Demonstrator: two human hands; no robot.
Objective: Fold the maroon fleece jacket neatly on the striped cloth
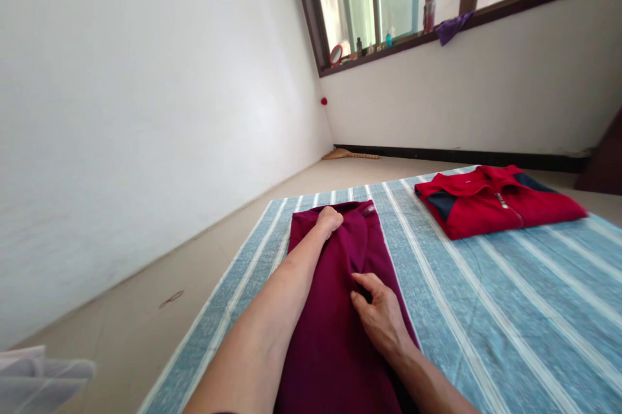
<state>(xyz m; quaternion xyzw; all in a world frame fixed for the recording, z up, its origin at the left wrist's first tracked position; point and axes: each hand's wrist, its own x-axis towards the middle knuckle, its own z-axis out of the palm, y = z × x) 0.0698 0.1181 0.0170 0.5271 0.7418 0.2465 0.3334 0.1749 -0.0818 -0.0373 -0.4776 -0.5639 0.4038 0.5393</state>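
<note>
A pair of maroon trousers (335, 330) lies lengthwise in front of me, its waistband at the far end with a small light label at the right corner. My left hand (330, 219) is closed on the cloth just below the waistband, its fingertips partly hidden. Lower down, my right hand (379, 310) hovers at or just over the right half of the trousers, thumb and forefinger curved with a gap between them. A soft crease runs down the fabric between both hands. The near end of the trousers goes out of view.
Under the trousers spreads a blue cloth with white stripes (437, 297). A folded red jacket (510, 203) with dark shoulder patches lies at the right. A broom (343, 153) rests by the far wall. Pale fabric (43, 375) shows at lower left. A white wall (160, 109) rises left.
</note>
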